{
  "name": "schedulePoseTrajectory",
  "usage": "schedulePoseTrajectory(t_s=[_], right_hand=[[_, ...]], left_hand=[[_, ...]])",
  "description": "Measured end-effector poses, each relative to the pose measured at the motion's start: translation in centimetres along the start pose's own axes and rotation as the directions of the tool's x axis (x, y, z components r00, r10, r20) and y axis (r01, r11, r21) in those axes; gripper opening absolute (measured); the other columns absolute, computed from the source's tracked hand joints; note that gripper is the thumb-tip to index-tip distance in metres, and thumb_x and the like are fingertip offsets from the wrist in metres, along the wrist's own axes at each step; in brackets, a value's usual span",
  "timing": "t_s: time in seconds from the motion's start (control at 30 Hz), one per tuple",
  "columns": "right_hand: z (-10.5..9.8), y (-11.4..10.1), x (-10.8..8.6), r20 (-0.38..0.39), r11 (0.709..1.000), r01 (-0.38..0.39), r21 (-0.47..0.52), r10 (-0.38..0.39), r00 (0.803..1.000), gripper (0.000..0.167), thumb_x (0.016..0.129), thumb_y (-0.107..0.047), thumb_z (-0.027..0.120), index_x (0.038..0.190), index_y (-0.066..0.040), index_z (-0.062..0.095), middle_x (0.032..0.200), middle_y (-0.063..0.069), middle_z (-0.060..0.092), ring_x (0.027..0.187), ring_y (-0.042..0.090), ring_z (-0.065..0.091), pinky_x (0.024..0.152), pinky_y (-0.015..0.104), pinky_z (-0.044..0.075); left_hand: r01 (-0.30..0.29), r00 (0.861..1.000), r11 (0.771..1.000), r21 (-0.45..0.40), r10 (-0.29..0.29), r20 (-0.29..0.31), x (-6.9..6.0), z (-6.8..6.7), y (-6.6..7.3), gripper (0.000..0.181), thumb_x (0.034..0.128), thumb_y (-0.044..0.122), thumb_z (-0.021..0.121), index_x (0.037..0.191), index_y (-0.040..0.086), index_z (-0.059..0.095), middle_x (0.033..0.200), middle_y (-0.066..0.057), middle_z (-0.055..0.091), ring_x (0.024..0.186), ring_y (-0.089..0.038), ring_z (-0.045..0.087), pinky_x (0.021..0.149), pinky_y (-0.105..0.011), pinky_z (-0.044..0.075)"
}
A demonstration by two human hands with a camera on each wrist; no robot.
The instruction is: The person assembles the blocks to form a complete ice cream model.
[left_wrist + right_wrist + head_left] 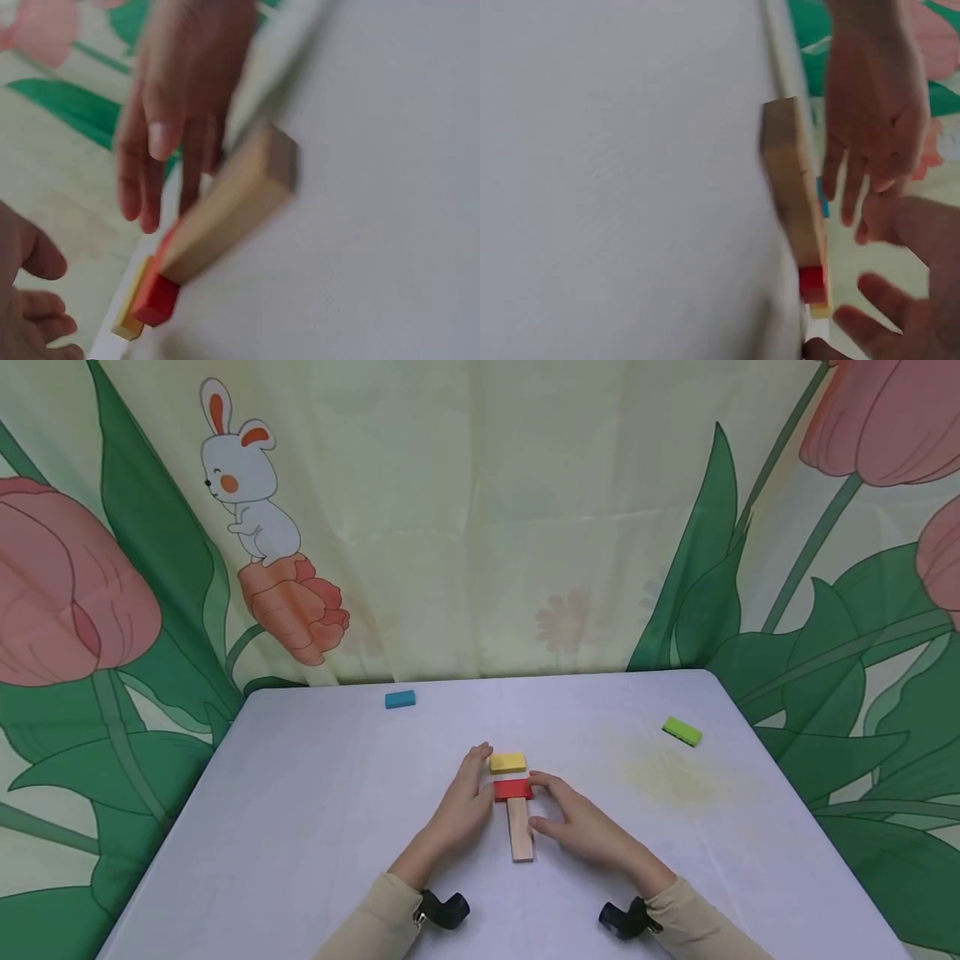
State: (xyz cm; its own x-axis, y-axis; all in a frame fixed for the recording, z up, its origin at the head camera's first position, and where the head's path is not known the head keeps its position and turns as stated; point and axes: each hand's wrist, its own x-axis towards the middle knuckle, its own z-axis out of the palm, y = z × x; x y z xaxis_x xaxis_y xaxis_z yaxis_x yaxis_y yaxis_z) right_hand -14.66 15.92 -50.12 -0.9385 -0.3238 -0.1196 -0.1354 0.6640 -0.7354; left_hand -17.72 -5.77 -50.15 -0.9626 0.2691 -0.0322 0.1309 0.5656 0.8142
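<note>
A plain wooden block lies lengthwise toward the person, its far end against a red block set crosswise. Just beyond the red one lies a yellow block, with a narrow gap in the head view. My left hand is at the left of the red and yellow blocks, fingers extended. On the other side my right hand has loosely bent fingers, index near the red block's right end and thumb beside the wooden block. Whether fingertips touch the blocks I cannot tell. Neither hand grips anything.
A blue block lies near the table's back edge, left of centre. Toward the back right is a green block. The white-covered table meets a printed curtain behind. Each wrist wears a black camera.
</note>
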Motion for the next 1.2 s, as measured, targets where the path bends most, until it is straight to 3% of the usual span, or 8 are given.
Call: schedulePoseTrajectory(t_s=[0.03,0.1,0.17,0.27,0.53,0.77,1.03,1.2], right_hand=[[-0.1,-0.1,0.1,-0.020,0.996,-0.036,0.084,0.038,0.999,0.058,0.099,-0.024,0.067,0.152,-0.017,0.046,0.163,0.009,0.042,0.152,0.036,0.037,0.120,0.061,0.035],[-0.5,-0.3,0.5,-0.042,0.966,-0.081,0.245,0.093,0.995,0.056,0.102,-0.016,0.059,0.155,-0.011,0.041,0.162,0.014,0.042,0.152,0.039,0.037,0.119,0.061,0.036],[-0.9,-0.4,1.1,-0.043,0.927,-0.090,0.365,0.113,0.993,0.053,0.104,-0.012,0.052,0.155,-0.006,0.039,0.161,0.019,0.042,0.150,0.041,0.039,0.117,0.059,0.039],[-1.2,-0.4,2.0,-0.014,0.878,-0.125,0.462,0.148,0.989,0.054,0.107,-0.015,0.047,0.158,-0.003,0.035,0.161,0.020,0.042,0.150,0.038,0.040,0.119,0.055,0.039],[-0.7,-0.2,3.3,0.050,0.777,-0.181,0.603,0.190,0.981,0.054,0.108,-0.018,0.042,0.159,-0.002,0.033,0.161,0.022,0.042,0.150,0.036,0.040,0.123,0.053,0.033],[-0.5,0.0,3.1,0.051,0.771,-0.184,0.610,0.194,0.980,0.053,0.108,-0.016,0.043,0.158,-0.001,0.035,0.160,0.022,0.042,0.150,0.036,0.041,0.123,0.054,0.033],[-0.4,-0.2,2.5,0.045,0.769,-0.181,0.613,0.195,0.980,0.052,0.108,-0.014,0.042,0.157,0.002,0.035,0.161,0.024,0.041,0.150,0.038,0.040,0.124,0.054,0.031],[-0.2,-0.3,2.3,0.042,0.792,-0.181,0.583,0.192,0.980,0.051,0.109,-0.014,0.044,0.157,0.001,0.035,0.160,0.024,0.041,0.150,0.038,0.040,0.123,0.055,0.034]], left_hand=[[0.039,0.999,0.994,-0.103,-0.042,-0.021,0.0,-0.3,0.0,0.056,0.1029,0.015,0.046,0.157,0.007,0.038,0.167,-0.009,0.035,0.158,-0.030,0.026,0.124,-0.054,0.030],[0.103,0.992,0.955,-0.280,-0.119,-0.039,0.0,-0.7,0.0,0.053,0.1042,0.016,0.045,0.156,0.006,0.039,0.164,-0.012,0.039,0.154,-0.033,0.033,0.123,-0.056,0.033],[0.152,0.984,0.912,-0.382,-0.175,-0.027,0.2,-1.0,-0.1,0.051,0.1054,0.018,0.044,0.155,0.005,0.039,0.161,-0.015,0.042,0.152,-0.035,0.038,0.121,-0.056,0.035],[0.201,0.976,0.873,-0.443,-0.215,0.019,0.6,-1.0,-0.4,0.053,0.1049,0.018,0.044,0.155,0.003,0.039,0.159,-0.017,0.044,0.150,-0.035,0.041,0.121,-0.055,0.036],[0.233,0.972,0.854,-0.466,-0.224,0.076,0.6,-0.2,-0.6,0.055,0.1046,0.019,0.044,0.156,0.003,0.037,0.158,-0.016,0.046,0.148,-0.033,0.043,0.121,-0.053,0.038],[0.230,0.973,0.870,-0.435,-0.202,0.110,0.1,-0.4,-0.6,0.055,0.1046,0.023,0.046,0.156,0.006,0.039,0.158,-0.013,0.047,0.147,-0.032,0.045,0.119,-0.052,0.040],[0.224,0.974,0.872,-0.436,-0.183,0.134,-0.3,-0.4,-0.6,0.055,0.1049,0.024,0.046,0.156,0.005,0.039,0.158,-0.014,0.047,0.147,-0.033,0.044,0.119,-0.050,0.041],[0.211,0.976,0.869,-0.447,-0.165,0.141,-0.7,-0.5,-0.7,0.055,0.1057,0.024,0.044,0.156,0.004,0.038,0.159,-0.016,0.045,0.148,-0.034,0.043,0.120,-0.050,0.039]])
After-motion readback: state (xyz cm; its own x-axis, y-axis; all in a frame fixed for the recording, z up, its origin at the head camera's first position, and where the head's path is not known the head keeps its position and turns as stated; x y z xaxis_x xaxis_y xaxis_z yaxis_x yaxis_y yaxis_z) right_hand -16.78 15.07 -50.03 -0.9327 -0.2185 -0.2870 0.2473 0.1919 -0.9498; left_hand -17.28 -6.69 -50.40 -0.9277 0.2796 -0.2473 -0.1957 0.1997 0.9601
